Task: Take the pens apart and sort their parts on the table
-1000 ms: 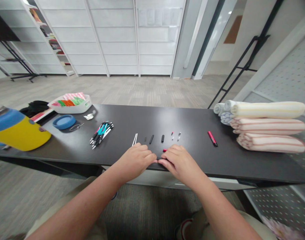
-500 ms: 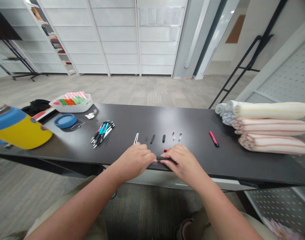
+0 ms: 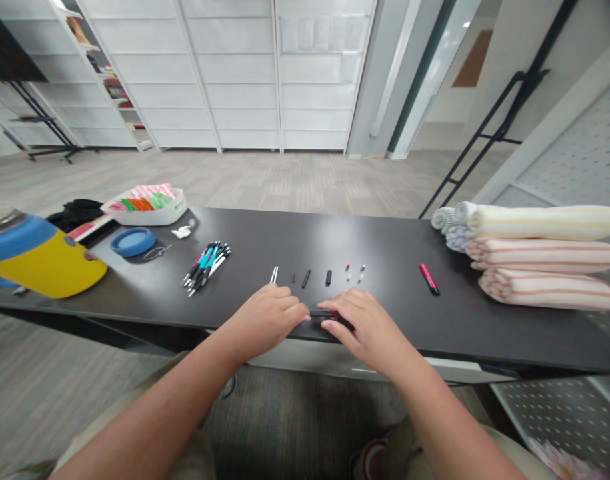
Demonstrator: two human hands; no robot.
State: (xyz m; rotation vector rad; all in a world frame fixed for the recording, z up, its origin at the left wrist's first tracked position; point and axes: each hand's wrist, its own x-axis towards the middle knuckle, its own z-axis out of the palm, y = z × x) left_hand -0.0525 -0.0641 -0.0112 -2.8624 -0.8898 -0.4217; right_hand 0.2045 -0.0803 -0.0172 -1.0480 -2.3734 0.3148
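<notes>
Pinching a short black tube [image 3: 321,313] at the near edge of the dark table [image 3: 485,320]: left hand [image 3: 267,322] and right hand [image 3: 365,327] narrow on it, drawn slightly apart since a moment ago, more tube showing between them.

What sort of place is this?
Probably an office or lab-style workroom, not a home: a carpet-tile floor, white shelving, and a long black table laid out with pens and rolled towels.
</notes>
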